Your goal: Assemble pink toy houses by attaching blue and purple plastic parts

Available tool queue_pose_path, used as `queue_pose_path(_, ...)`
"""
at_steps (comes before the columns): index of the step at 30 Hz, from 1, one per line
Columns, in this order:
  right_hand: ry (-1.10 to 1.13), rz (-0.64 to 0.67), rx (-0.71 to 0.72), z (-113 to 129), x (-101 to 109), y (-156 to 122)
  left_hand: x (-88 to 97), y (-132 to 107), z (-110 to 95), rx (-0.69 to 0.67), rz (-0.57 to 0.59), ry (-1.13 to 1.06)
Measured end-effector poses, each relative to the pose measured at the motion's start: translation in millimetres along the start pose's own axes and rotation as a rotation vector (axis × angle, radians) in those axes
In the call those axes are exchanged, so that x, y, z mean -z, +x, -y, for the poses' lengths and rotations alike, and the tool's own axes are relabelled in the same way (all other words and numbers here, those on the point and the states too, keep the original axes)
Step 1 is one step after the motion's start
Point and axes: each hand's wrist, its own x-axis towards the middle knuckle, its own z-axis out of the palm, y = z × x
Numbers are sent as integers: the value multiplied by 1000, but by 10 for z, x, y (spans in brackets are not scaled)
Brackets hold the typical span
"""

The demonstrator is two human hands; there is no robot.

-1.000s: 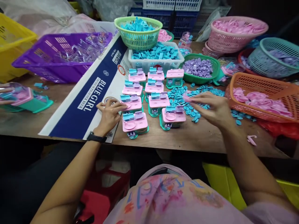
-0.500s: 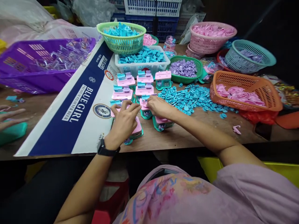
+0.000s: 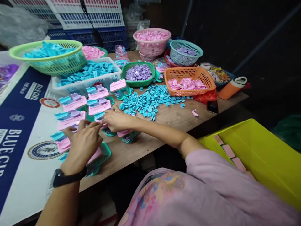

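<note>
Several small toy boxes with pink lids and teal bases stand in rows, many topped with blue and purple pieces, such as one toy box (image 3: 74, 103). My left hand (image 3: 83, 144), with a dark watch at the wrist, arches over the near boxes. Its thumb is apart from the bent fingers, whose tips reach the left side of a box between my hands. My right hand (image 3: 117, 120) has its fingers drawn together at that same box, by a blue piece (image 3: 98, 115) on its lid. What lies between the right fingertips is hidden.
Loose teal discs (image 3: 150, 99) spread across the table beyond my right hand. Behind are a white basket (image 3: 87, 81), a green basket (image 3: 138, 83) and an orange basket (image 3: 188, 92). A printed carton (image 3: 25, 125) lies left; a yellow bin (image 3: 265, 157) stands right, below the table edge.
The view has swung to the right, so the table things appear further left, and the yellow bin and an orange bottle show more. Both hands remain at the same box, with little change in pose.
</note>
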Motion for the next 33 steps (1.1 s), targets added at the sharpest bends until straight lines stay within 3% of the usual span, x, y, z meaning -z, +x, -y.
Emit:
queue_pose_path(3,148,-310,-183,-424,4,-545,23,56,-489,17,-117,52)
queue_pose_path(5,168,-420,-398,-805,-125,-972,-134,118,-933,-49,-134,-134)
queue_pose_path(7,149,-369,-553,-1151,-312,-1328,-423,237,-1360,-145,4,-304)
queue_pose_path(9,136,-274,-601,-1376,-491,-1555,-772,407,-1679,-146,147,-305)
queue_pose_path(12,138,-208,-594,-1470,-642,-1697,-1206,662,-1899,-36,284,-171)
queue_pose_path(14,135,-202,-582,-1450,-654,-1753,-1359,758,-1923,14,334,-123)
queue_pose_path(17,141,-227,-544,-1419,-624,-1916,-1413,731,-1899,42,326,-126)
queue_pose_path(20,195,-330,-505,-1379,-626,-2153,-1345,520,-1882,35,237,-193)
queue_pose_path(23,400,-538,-485,-1232,-653,-2261,-1162,209,-1867,1,73,-367)
queue_pose_path(26,776,-735,-455,-927,-665,-2091,-845,-102,-1782,55,-141,-570)
queue_pose_path(28,938,-781,-398,-692,-681,-1849,-616,-259,-1654,168,-241,-609)
queue_pose_path(30,920,-785,-342,-503,-720,-1582,-443,-350,-1478,247,-307,-560)
queue_pose_path(33,757,-787,-290,-371,-822,-1287,-343,-358,-1220,176,-319,-409)
